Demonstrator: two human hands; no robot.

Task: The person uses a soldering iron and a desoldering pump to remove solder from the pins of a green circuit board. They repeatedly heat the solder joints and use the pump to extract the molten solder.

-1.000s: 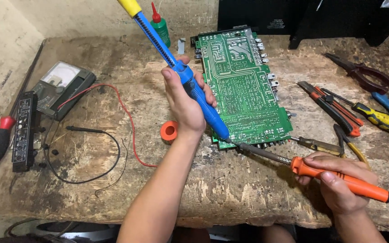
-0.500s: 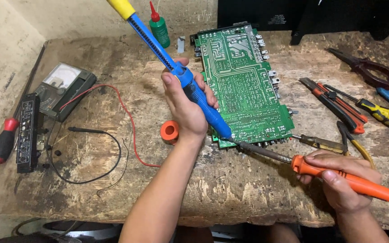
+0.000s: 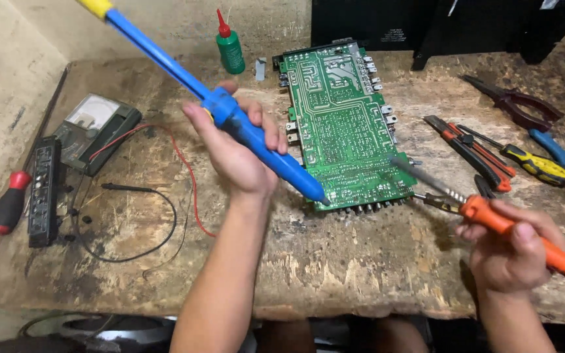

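My left hand (image 3: 237, 153) grips a long blue desoldering pump (image 3: 256, 140) with a yellow plunger end; its tip rests on the near left corner of a green circuit board (image 3: 338, 127) lying solder side up. My right hand (image 3: 514, 252) holds an orange-handled soldering iron (image 3: 492, 219). Its metal tip points up and left, hovering by the board's near right edge.
On the worn wooden bench: a multimeter (image 3: 96, 131) with red and black leads at left, a red-handled screwdriver (image 3: 9, 202), a dark strip-shaped part (image 3: 44, 189), a green bottle with red nozzle (image 3: 230, 46) at back, pliers, cutters and a utility knife (image 3: 479, 153) at right.
The soldering iron tip has swung from the board's near left corner to its right edge. The pump has shifted slightly, now hiding the small orange spool. The view has moved a little.
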